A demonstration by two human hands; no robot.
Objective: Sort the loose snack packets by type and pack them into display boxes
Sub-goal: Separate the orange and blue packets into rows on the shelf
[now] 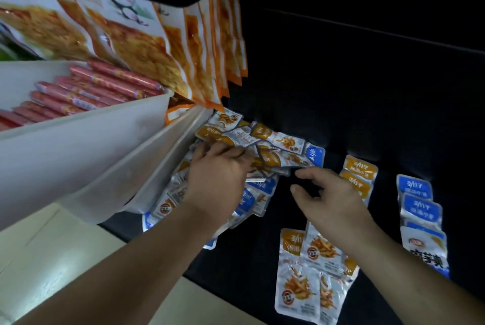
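From my head camera, the left hand [217,175] lies on the pile [278,147] of mixed packets beside the white bin [105,156]. Its fingers bend down into the pile, and blur hides whether they grip one. The right hand [330,201] hovers just right of the pile, fingers loosely apart, holding nothing. Orange packets [359,175] and blue packets [417,193] lie in rows further right.

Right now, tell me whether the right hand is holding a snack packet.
No: the right hand hovers with thumb and fingers apart, nothing between them, beside the pile of snack packets the left hand grips.
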